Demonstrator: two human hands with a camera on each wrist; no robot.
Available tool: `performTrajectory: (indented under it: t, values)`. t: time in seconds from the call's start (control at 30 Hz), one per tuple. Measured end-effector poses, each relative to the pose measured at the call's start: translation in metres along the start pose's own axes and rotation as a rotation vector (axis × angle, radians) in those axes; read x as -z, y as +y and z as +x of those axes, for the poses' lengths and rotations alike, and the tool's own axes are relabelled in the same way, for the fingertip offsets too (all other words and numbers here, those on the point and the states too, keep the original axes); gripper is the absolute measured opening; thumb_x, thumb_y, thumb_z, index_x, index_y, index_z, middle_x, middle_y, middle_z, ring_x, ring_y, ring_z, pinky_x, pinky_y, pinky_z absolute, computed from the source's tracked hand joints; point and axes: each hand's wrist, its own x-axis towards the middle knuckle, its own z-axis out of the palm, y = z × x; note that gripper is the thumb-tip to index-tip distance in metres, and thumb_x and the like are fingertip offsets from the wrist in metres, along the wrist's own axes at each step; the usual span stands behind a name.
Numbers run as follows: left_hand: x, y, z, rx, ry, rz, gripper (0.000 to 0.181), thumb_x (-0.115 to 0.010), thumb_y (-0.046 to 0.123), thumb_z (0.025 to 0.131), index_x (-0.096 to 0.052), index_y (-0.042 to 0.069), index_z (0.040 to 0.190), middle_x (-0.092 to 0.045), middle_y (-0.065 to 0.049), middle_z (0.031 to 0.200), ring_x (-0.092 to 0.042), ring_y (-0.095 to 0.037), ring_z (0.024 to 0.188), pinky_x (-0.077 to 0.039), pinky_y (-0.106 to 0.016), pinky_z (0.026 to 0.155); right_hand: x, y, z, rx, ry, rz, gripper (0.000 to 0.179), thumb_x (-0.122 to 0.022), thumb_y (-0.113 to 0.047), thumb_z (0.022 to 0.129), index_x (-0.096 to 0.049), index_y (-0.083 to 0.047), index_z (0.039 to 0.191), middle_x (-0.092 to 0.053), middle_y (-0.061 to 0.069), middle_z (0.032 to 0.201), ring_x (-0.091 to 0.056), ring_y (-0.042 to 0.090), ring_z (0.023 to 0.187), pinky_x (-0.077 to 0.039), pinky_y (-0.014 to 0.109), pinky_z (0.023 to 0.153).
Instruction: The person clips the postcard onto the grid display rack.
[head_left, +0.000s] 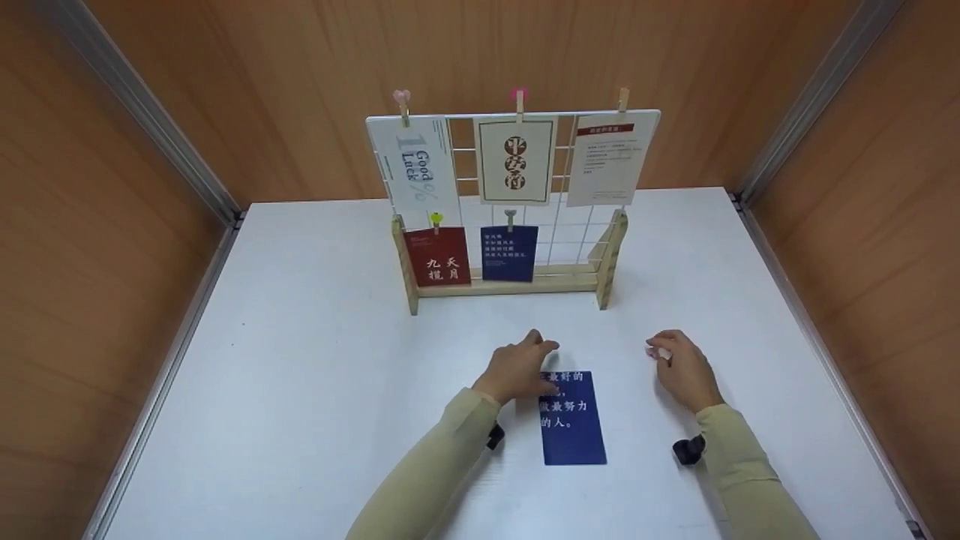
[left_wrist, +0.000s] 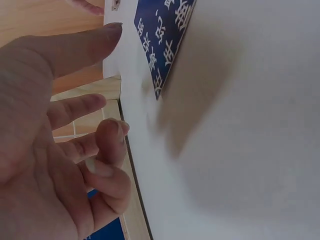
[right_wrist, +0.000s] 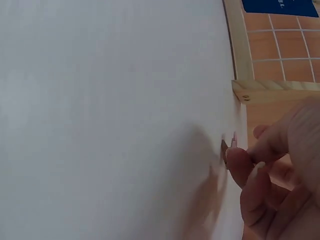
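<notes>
A dark blue card (head_left: 572,435) with white writing lies on the white table. My left hand (head_left: 517,369) hovers at its upper left corner, thumb spread from the loosely bent fingers, holding nothing. In the left wrist view a corner of the blue card (left_wrist: 162,45) shows beyond the thumb. To the right of the card, my right hand (head_left: 684,371) pinches a small clothespin with a pink end (head_left: 652,352) between thumb and fingertips. The right wrist view shows the clothespin (right_wrist: 225,152) sticking out past the fingertips, close over the table.
Behind the hands stands a white wire grid (head_left: 555,236) on a wooden stand (head_left: 517,287). Clothespins hold several cards on it, among them a red card (head_left: 439,251) and a small blue card (head_left: 508,262). Wood panels (head_left: 300,97) enclose the table.
</notes>
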Motion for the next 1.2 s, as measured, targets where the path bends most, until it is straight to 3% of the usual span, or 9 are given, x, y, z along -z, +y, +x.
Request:
performTrajectory:
  t: [0.23,0.5,0.8,0.9,1.07,1.2]
  values:
    - [-0.006,0.003,0.001,0.001,0.025,0.013,0.071,-0.09,0.035,0.071,-0.062,0.016,0.133,-0.057,-0.008,0.12,-0.065,-0.02,0.088,-0.056,-0.037,0.078,0.0,0.001,0.006,0.057,0.032,-0.087,0.02,-0.066,0.002,0.091,-0.071,0.004,0.111,-0.058,0.017,0.111,-0.061,0.032,0.089,-0.051,0.046,0.073]
    - [-0.007,0.001,0.002,0.008,0.006,0.006,0.061,-0.09,0.039,0.068,-0.069,0.012,0.118,-0.06,-0.005,0.105,-0.062,-0.018,0.08,-0.054,-0.036,0.073,0.001,0.002,0.007,0.002,0.012,-0.116,0.021,-0.067,-0.002,0.092,-0.067,0.008,0.112,-0.06,0.016,0.096,-0.062,0.034,0.091,-0.05,0.05,0.08]
    - [-0.012,0.0,0.004,0.026,-0.059,-0.042,0.044,-0.09,0.036,0.069,-0.069,0.012,0.101,-0.054,0.002,0.091,-0.055,-0.013,0.072,-0.051,-0.031,0.069,0.0,0.005,-0.003,-0.032,-0.039,-0.099,0.029,-0.059,0.002,0.096,-0.062,0.008,0.125,-0.056,0.015,0.092,-0.058,0.027,0.082,-0.051,0.045,0.073]
    - [-0.01,0.0,0.001,0.029,-0.071,-0.061,0.044,-0.089,0.034,0.07,-0.067,0.012,0.1,-0.054,0.003,0.089,-0.055,-0.014,0.072,-0.051,-0.031,0.068,0.002,0.004,-0.007,-0.053,-0.027,-0.032,0.027,-0.057,-0.002,0.099,-0.063,0.007,0.124,-0.055,0.015,0.094,-0.055,0.026,0.082,-0.048,0.039,0.071]
    - [-0.01,0.002,0.002,0.027,-0.072,-0.058,0.045,-0.089,0.034,0.071,-0.062,0.013,0.1,-0.056,0.004,0.084,-0.056,-0.013,0.074,-0.051,-0.032,0.068,0.007,0.004,-0.011,-0.149,0.038,0.182,0.025,-0.059,-0.007,0.098,-0.064,0.005,0.12,-0.061,0.016,0.1,-0.055,0.023,0.09,-0.046,0.026,0.071]
    - [-0.013,0.002,0.0,0.035,-0.079,-0.078,0.045,-0.089,0.033,0.073,-0.061,0.013,0.102,-0.058,0.005,0.084,-0.057,-0.012,0.076,-0.052,-0.032,0.071,0.005,0.002,-0.017,-0.223,0.098,0.317,0.022,-0.066,-0.01,0.095,-0.066,0.004,0.112,-0.064,0.016,0.1,-0.058,0.017,0.082,-0.047,0.02,0.064]
